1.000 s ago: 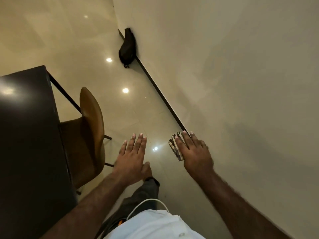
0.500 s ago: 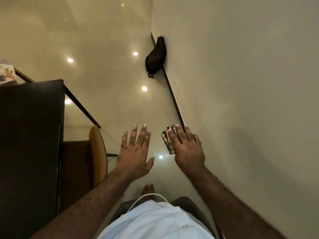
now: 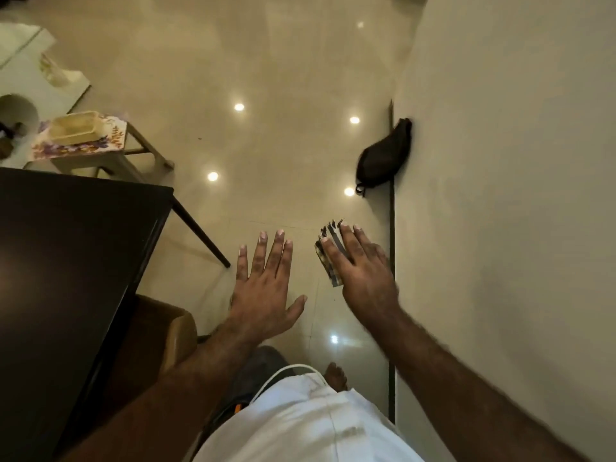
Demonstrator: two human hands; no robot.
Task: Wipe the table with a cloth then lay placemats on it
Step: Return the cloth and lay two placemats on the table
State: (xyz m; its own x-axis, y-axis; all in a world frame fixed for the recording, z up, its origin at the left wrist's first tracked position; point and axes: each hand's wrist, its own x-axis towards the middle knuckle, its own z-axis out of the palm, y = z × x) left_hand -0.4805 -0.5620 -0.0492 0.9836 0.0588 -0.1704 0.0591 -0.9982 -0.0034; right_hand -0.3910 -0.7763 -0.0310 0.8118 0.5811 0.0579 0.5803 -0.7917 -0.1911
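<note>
**Checked cloth under the right palm, dark table off to nine o'clock**

Checked in brown, white and dark stripes, the small folded cloth (image 3: 330, 258) sits pressed beneath the right hand (image 3: 361, 271), whose fingers (image 3: 348, 240) lie nearly straight over it while the thumb is hidden underneath; its frayed edge pokes out past the fingertips toward twelve o'clock. Just beside it, at nine o'clock, the left hand (image 3: 263, 291) is spread flat and wide with nothing in it, palm down above the glossy beige tiled floor (image 3: 273, 61). Both bare forearms run back toward six o'clock, to a white garment (image 3: 300, 421) and one bare foot (image 3: 336, 375).

At nine o'clock of the hands lies the dark rectangular table (image 3: 66, 261), its top bare, with a brown leather chair (image 3: 166, 338) tucked against its near edge. Beyond the table, at ten o'clock, a floral-patterned mat (image 3: 76, 146) holding a cream rectangular dish (image 3: 75, 130) rests on a pale stool. A black bag (image 3: 383, 158) leans on the plain wall (image 3: 500, 195) at one o'clock.
</note>
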